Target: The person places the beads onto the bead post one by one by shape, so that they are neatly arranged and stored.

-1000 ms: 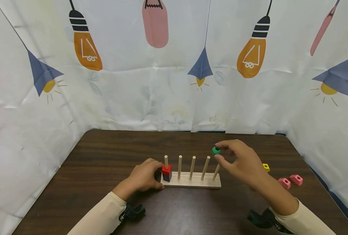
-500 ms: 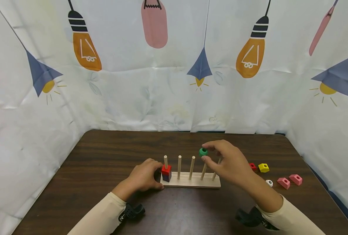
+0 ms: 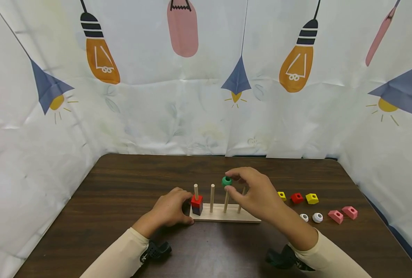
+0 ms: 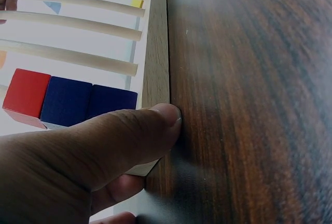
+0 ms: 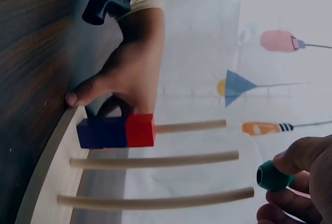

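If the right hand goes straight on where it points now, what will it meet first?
Probably the second peg from the left, near its tip, though the right hand may pass above; depth is unclear.

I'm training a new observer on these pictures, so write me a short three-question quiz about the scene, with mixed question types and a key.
1. Multiple choice: what does the right hand pinch?
A) a white bead
B) the green bead
C) a yellow block
2. True or false: the left hand grips the wooden base at the end where blocks are stacked.
3. Fill in: in the left wrist view, the stack shows one red block and ___ blue blocks.

Key: 1. B; 2. True; 3. two
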Tool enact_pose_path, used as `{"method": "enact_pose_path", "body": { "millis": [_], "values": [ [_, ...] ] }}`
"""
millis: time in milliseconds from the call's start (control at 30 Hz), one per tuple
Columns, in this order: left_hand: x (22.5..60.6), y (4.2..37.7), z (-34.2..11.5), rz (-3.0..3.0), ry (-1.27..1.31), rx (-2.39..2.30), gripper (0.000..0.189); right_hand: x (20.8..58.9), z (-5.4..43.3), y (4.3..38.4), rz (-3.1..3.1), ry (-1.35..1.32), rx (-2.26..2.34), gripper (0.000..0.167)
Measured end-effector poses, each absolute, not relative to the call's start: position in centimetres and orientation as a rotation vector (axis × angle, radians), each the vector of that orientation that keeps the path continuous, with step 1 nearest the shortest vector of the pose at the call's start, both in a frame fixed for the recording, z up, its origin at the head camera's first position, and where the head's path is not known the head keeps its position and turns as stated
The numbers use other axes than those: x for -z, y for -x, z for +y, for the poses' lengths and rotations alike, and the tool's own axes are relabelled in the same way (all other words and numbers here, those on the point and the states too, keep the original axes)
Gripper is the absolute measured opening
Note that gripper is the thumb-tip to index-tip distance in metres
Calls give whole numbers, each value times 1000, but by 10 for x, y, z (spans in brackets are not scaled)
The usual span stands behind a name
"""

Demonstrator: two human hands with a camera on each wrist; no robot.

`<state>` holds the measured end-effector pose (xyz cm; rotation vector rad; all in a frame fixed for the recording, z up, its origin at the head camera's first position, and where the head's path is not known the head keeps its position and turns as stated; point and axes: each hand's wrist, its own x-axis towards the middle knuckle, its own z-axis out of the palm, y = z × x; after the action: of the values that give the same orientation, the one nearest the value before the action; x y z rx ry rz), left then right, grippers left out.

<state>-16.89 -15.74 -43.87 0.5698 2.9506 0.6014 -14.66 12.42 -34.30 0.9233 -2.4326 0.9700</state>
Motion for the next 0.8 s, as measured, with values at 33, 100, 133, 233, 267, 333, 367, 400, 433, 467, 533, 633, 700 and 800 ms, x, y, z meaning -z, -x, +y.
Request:
{"method": "enact_pose_path", "body": {
  "millis": [33, 100, 133, 233, 267, 333, 367, 400, 433, 467, 533, 633, 700, 800],
  "values": [
    [439, 169, -157, 2951, -568, -599, 64, 343, 122, 146, -2437, -917, -978, 35],
    [439, 169, -157, 2951, -570, -598, 64, 344, 119, 146, -2449, -899, -988, 35],
    [439, 169, -157, 2951, -570, -597, 64, 344, 118, 146, -2457, -891, -993, 35],
    [439, 169, -157, 2956, -575, -598, 64, 345, 114, 146, -2479, -872, -1015, 34],
    [439, 168, -157, 2956, -577, -600, 63, 345, 112, 146, -2483, -867, -1019, 34],
    [439, 169, -157, 2958, -577, -602, 63, 345, 109, 146, -2490, -857, -1029, 35],
    [439, 169, -157, 2958, -578, -602, 62, 346, 107, 146, -2493, -853, -1036, 34],
    [439, 169, -157, 2957, -579, -602, 62, 346, 106, 146, -2494, -847, -1043, 34],
    [439, 169, -157, 2956, -579, -600, 62, 347, 104, 146, -2497, -840, -1049, 34],
    [439, 169, -157, 2956, -578, -599, 62, 347, 102, 145, -2499, -835, -1055, 34],
    [439, 169, -157, 2955, -575, -598, 62, 348, 99, 145, -2499, -823, -1068, 34],
    [439, 169, -157, 2953, -569, -599, 63, 349, 94, 145, -2498, -803, -1073, 35],
    [439, 169, -157, 2953, -566, -599, 64, 350, 92, 144, -2501, -785, -1071, 35],
    [440, 170, -157, 2952, -570, -596, 65, 350, 88, 144, -2516, -766, -1062, 34]
  ]
}}
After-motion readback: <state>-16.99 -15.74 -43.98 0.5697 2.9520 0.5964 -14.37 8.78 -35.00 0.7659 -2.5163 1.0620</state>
